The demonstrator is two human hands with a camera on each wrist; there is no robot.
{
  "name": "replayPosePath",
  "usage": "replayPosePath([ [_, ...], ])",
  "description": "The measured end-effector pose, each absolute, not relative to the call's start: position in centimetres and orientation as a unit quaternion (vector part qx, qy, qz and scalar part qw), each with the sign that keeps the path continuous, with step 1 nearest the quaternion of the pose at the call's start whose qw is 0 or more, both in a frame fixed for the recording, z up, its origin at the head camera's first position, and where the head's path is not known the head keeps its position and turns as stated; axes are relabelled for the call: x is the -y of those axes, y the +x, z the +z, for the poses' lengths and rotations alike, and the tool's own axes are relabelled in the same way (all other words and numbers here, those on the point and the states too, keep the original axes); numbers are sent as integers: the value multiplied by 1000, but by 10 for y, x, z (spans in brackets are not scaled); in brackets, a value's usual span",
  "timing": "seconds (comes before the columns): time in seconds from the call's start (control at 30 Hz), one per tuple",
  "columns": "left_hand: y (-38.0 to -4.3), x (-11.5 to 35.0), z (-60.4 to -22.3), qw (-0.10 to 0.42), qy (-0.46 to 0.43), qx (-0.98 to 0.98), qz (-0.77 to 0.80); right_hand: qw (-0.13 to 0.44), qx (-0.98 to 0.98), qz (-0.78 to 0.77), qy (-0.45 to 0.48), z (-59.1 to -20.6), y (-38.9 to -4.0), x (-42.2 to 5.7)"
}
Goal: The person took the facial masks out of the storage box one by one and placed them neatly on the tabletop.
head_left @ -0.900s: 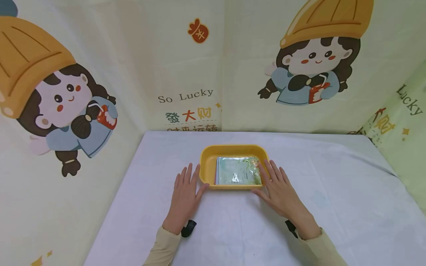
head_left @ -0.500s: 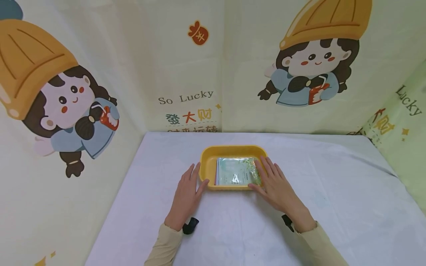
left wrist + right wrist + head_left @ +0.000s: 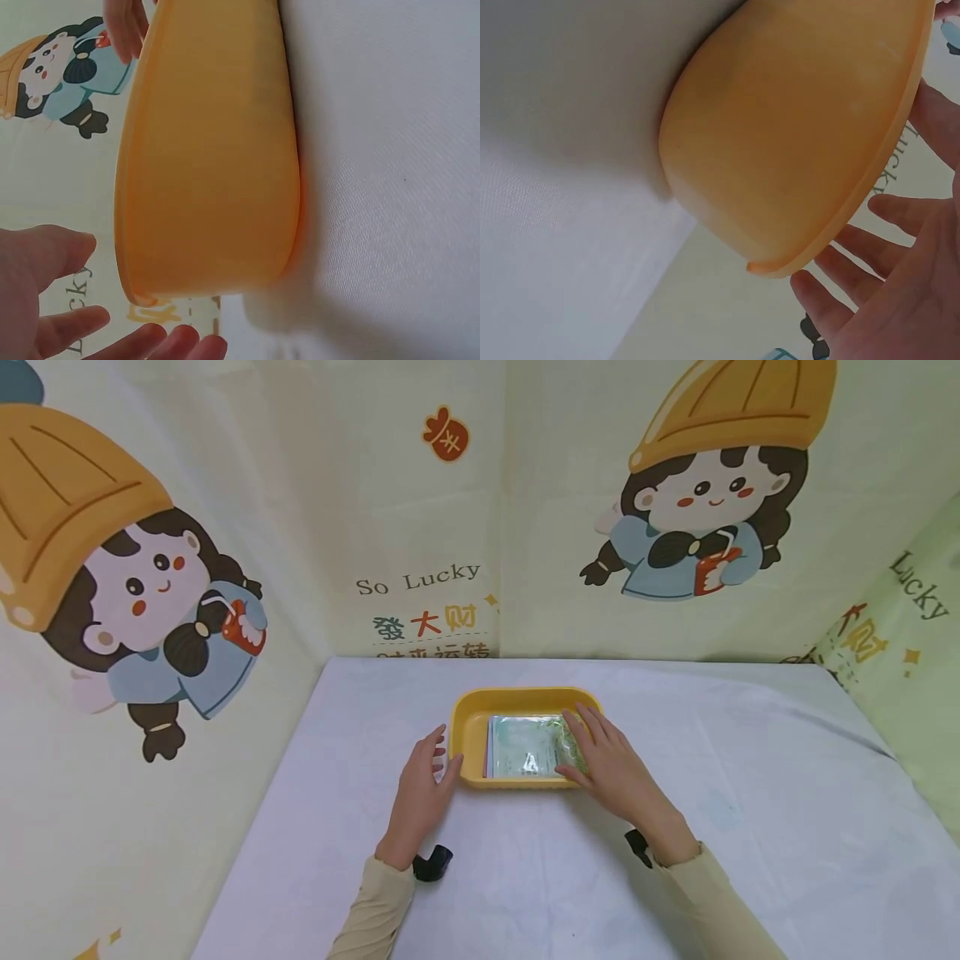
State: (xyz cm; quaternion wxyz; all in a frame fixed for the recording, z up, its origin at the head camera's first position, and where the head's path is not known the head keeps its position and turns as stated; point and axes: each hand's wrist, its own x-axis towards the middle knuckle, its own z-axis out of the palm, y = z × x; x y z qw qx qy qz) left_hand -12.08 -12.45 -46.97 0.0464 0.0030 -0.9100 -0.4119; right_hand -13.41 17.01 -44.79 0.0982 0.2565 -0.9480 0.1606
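Note:
A yellow plastic tray [image 3: 471,739] stands on the white-covered table. Flat plastic packets [image 3: 521,747], printed pale green with a leafy pattern, lie in it, and a pink edge shows at their left side. Beside the tray's left end is my left hand [image 3: 418,793], its thumb near the front left corner and its fingers slightly bent. In the left wrist view, those fingers [image 3: 71,330] look apart from the tray wall. My right hand [image 3: 621,774] reaches over the tray's right end, fingers spread above the packets and covering their right part. Whether it touches them I cannot tell.
The white tablecloth [image 3: 517,877] spreads around the tray, with creases at the right. Behind the table hangs a cream backdrop [image 3: 547,627] with cartoon figures and lettering. A black wrist strap piece [image 3: 432,864] shows under the left wrist.
My right hand has moved left, from the tray's right rim to above the packets. The left hand has turned slightly, its fingers bending more. The tray has stayed about where it was.

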Motion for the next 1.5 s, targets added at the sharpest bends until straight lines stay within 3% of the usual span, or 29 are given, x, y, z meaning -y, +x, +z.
replayPosePath([
  [1.5, -142, 136, -482, -19, 35, 820, -572, 31, 946, 164, 277, -452, -186, -151],
])
